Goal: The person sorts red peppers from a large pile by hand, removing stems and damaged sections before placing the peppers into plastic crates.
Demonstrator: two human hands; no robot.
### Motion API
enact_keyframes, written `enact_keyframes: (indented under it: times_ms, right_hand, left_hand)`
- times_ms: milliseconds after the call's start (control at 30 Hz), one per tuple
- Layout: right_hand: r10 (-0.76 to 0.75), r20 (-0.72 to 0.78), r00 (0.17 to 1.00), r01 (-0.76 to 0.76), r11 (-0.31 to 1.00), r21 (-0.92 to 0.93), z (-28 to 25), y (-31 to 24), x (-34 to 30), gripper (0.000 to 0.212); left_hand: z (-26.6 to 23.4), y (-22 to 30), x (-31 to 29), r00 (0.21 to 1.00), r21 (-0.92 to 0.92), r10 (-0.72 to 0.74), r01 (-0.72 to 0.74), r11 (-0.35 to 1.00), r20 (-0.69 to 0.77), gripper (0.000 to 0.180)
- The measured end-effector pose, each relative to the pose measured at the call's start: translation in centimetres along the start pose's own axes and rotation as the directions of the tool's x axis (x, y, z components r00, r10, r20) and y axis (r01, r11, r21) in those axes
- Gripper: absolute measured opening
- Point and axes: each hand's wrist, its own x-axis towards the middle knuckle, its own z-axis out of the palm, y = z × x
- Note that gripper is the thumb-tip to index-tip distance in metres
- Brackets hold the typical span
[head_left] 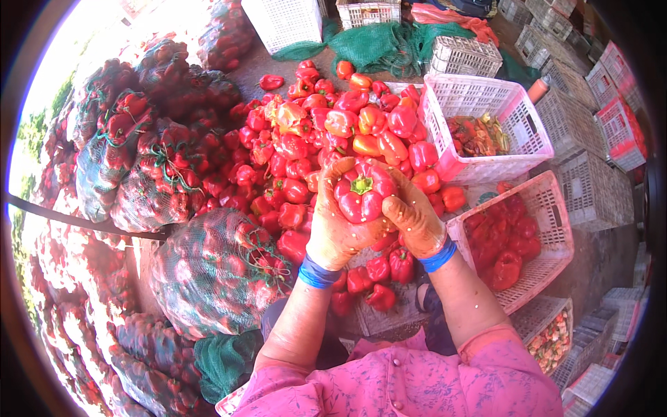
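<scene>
Between my two hands I hold a red bell pepper (360,207), its green stem facing up at me. My left hand (337,235) cups it from the left and below, fingers wrapped round its side. My right hand (418,224) closes on its right side, with the thumb near the front. Both hands look orange-stained and wet, bits of pale seed stick to them, and a blue band circles each wrist. Past the hands spreads a heap of loose red peppers (340,124); several more peppers (380,270) lie below them, close to my legs.
Full mesh sacks (215,267) of peppers crowd the left. On the right stand a white crate (486,167) with pepper scraps, a crate (552,257) of red peppers, and another crate (566,309) with pale cut pieces. Stacked crates (590,191) line the far right; green netting (375,48) lies behind.
</scene>
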Motion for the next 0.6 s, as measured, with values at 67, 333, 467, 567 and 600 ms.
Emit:
enact_keyframes:
  times_ms: [67,333,467,567,600]
  right_hand:
    - [0.038,-0.082,0.996,-0.042,0.998,-0.042,0.0,0.5,0.1,0.080]
    - [0.095,-0.384,0.919,-0.054,0.992,0.117,0.4,3.2,1.1,0.037]
    - [0.090,-0.501,0.861,-0.024,0.990,0.136,0.9,3.7,1.9,0.022]
    - [0.079,-0.578,0.812,-0.024,0.994,0.102,0.9,4.0,2.5,0.018]
    - [0.072,-0.574,0.815,-0.007,0.993,0.114,0.6,4.4,2.9,0.018]
  left_hand:
    - [0.5,-0.5,0.3,0.981,-0.131,-0.174,0.162,0.978,-0.083,0.087]
    - [0.5,-1.5,0.2,0.983,0.244,-0.002,0.047,0.969,-0.182,0.063]
    - [0.1,-2.4,0.9,0.990,0.316,0.019,0.026,0.948,-0.139,0.054]
    - [-0.1,-3.5,1.2,0.979,0.382,0.145,-0.081,0.921,-0.144,0.048]
    - [-0.1,-3.8,1.2,0.975,0.394,0.160,-0.089,0.915,-0.153,0.048]
